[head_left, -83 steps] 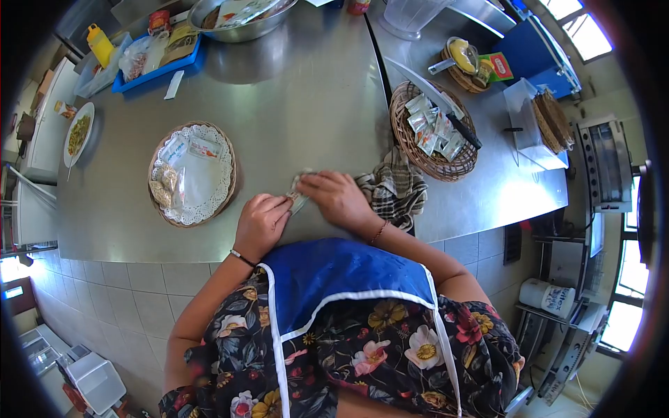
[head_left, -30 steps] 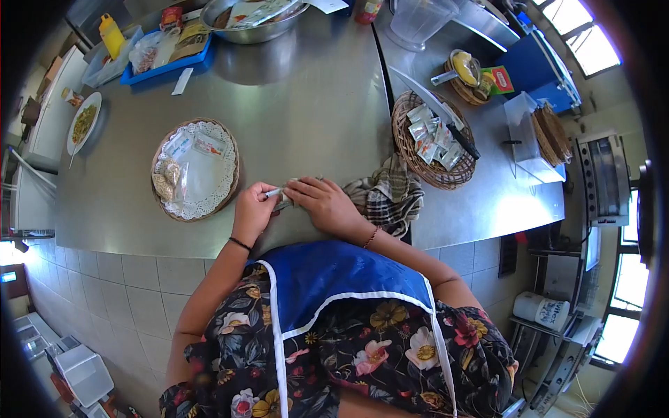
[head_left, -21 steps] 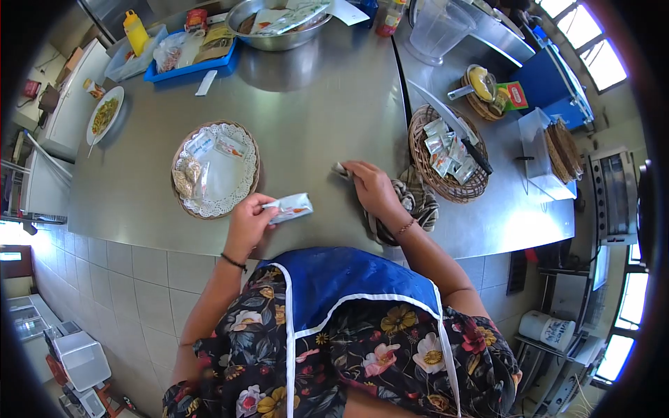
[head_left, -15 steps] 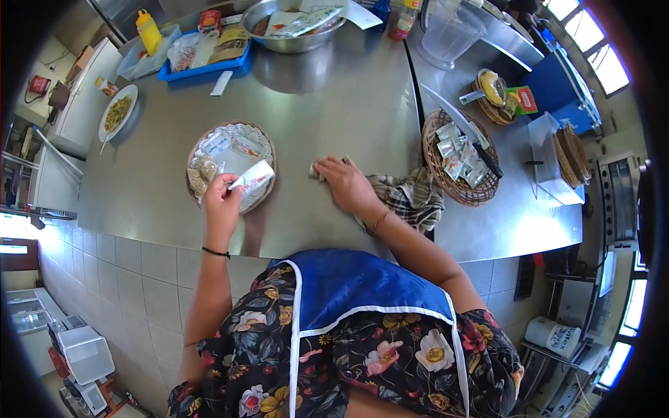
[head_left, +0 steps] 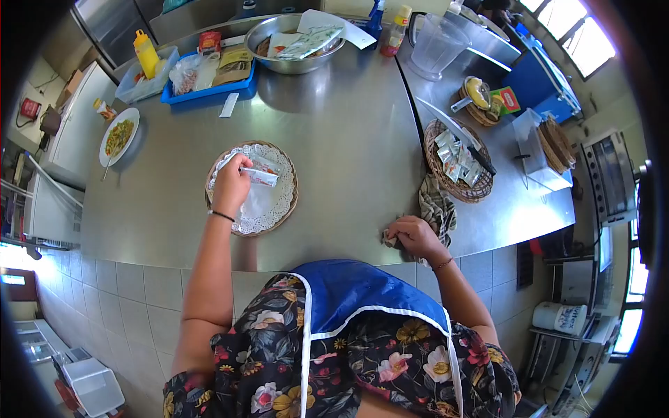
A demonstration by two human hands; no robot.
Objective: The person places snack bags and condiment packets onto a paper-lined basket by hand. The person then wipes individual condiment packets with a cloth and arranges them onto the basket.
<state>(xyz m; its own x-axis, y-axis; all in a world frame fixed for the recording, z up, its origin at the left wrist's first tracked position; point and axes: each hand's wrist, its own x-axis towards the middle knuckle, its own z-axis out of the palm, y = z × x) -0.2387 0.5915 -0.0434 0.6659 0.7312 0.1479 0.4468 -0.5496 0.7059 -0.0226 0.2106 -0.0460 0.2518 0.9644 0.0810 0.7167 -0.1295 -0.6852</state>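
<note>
My left hand (head_left: pixel 233 182) is over a round wicker plate (head_left: pixel 294 198) lined with a white lace doily (head_left: pixel 275 209). Its fingers pinch a small white printed sachet (head_left: pixel 262 177). Just behind that lies another printed packet (head_left: pixel 266 164) on the doily, while the hand and forearm cover the plate's left part. On the steel counter to the right, my right hand (head_left: pixel 417 235) is closed on a checked cloth (head_left: pixel 437 202), which is bunched and trails up toward a wicker basket (head_left: pixel 431 157).
That basket holds several sachets (head_left: pixel 456 157), with a knife (head_left: pixel 463 132) lying across it. Toward the back stand a blue tray (head_left: pixel 209 94), a steel bowl (head_left: pixel 296 66) and a clear jug (head_left: pixel 439 49). A plate of food (head_left: pixel 120 139) is at left.
My left hand has moved further over the wicker plate, lowering the sachet onto the doily area. My right hand has drawn right and toward me with the cloth.
</note>
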